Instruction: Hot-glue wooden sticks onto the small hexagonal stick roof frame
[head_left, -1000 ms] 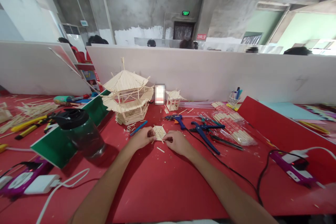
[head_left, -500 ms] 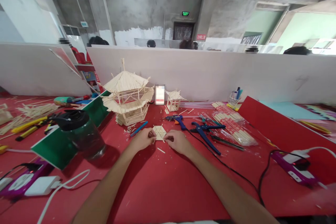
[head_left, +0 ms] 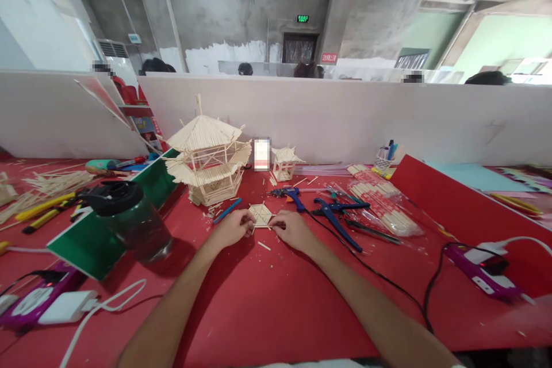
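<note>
A small hexagonal panel of thin wooden sticks lies flat on the red table, held between both hands. My left hand pinches its left edge with curled fingers. My right hand pinches its right edge, fingers closed. Behind the panel stands a two-tier pagoda model of sticks, and a much smaller pavilion stands to its right. A loose stick lies just in front of the hands.
A blue glue gun and blue cutters lie right of the hands, with bagged chopsticks. A dark-lidded jar and green board stand left. Cables, chargers and a white partition surround the area.
Both hands stay pinched on the hexagonal panel. The view has shifted slightly up and left; nothing else moved.
</note>
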Demonstrator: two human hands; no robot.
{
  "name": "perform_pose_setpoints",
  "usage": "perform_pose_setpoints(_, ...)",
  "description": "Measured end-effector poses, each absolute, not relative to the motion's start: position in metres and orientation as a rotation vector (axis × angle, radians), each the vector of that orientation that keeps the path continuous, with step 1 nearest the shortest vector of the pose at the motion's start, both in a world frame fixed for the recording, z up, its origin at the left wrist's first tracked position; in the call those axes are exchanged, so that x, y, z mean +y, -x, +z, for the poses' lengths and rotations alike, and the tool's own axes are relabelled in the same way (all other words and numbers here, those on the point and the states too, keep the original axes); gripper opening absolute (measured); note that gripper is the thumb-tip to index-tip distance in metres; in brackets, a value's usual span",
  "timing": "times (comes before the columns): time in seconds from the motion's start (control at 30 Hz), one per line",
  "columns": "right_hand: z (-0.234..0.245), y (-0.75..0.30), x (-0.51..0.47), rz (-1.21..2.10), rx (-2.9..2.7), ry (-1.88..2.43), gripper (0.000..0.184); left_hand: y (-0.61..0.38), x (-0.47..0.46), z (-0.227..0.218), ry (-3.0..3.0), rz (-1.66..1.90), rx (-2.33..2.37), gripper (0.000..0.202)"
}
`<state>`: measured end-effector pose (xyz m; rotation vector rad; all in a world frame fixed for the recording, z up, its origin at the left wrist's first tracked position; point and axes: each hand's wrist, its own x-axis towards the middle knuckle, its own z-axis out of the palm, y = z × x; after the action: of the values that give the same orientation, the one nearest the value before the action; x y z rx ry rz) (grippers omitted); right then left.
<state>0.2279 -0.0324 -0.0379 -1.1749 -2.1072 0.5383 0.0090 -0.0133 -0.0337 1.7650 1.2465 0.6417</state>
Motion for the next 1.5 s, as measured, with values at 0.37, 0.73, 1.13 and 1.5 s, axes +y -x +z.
perform_pose_setpoints(0.37, -0.043, -0.229, -0.028, 0.53, -2.087, 1.165, 0.022, -0.008, -0.031, -0.006, -2.473, 0.561, 1.328, 0.025)
perform_pose_setpoints(0.73, -0.044, -0.228, -0.027, 0.538, -2.071, 1.163, 0.023, -0.003, -0.031, -0.002, -2.666, 0.287, 1.073, 0.053)
perform_pose_setpoints(1.13, -0.041, -0.228, -0.027, 0.535, -2.109, 1.169, 0.022, -0.01, -0.034, 0.001, -2.631, 0.287, 1.178, 0.049)
perform_pose_setpoints(1.5, -0.042, -0.228, -0.028, 0.508, -2.109, 1.151, 0.016, -0.008, -0.033, -0.001, -2.676, 0.303, 1.1, 0.051)
